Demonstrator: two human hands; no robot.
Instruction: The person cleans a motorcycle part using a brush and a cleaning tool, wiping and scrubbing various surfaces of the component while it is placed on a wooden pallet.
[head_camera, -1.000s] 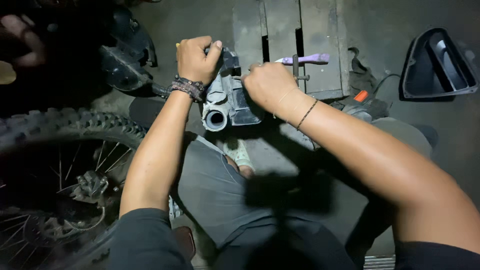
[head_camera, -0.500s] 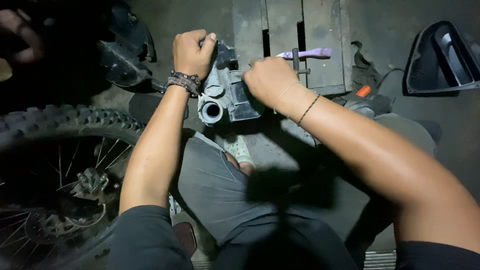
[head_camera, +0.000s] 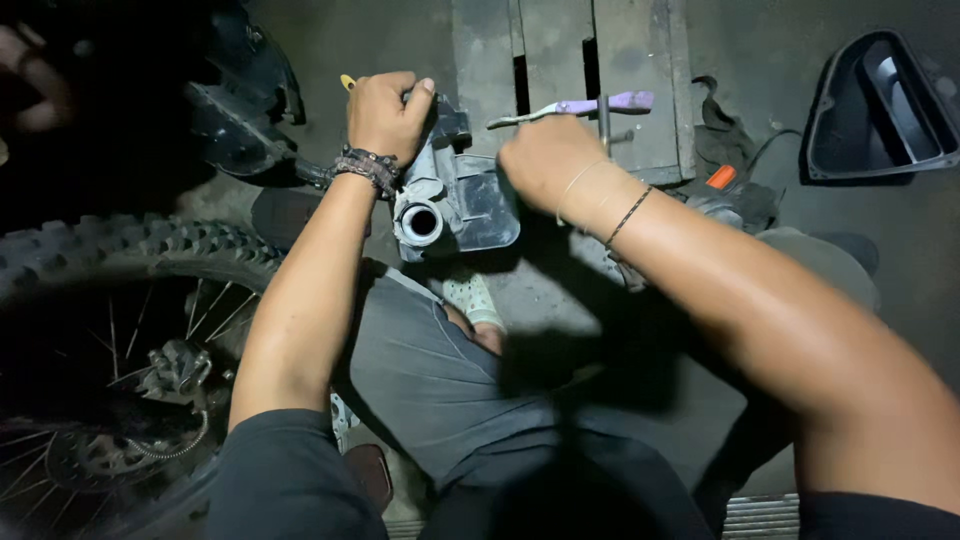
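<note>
We hold the grey plastic housing (head_camera: 455, 195) up over the concrete floor (head_camera: 380, 40), just in front of our knees, its round tube opening (head_camera: 419, 222) facing up toward us. Our left hand (head_camera: 385, 115) is closed around the housing's top left corner, fingers curled over the edge, with a bit of yellow (head_camera: 347, 82) poking out behind the knuckles. Our right hand (head_camera: 545, 160) is curled at the housing's right edge; whether it grips a tool or just the plastic we cannot tell, since the fingers are turned away from us. Just beyond it, a purple-handled tool (head_camera: 575, 107) lies across the wooden pallet (head_camera: 560, 60). To do this well, we judge the left hand should keep the housing steady and level while the right works in small, controlled moves. A knobby motorcycle tyre (head_camera: 130, 250) sits to our left, a black plastic cover (head_camera: 880, 110) lies far right.
</note>
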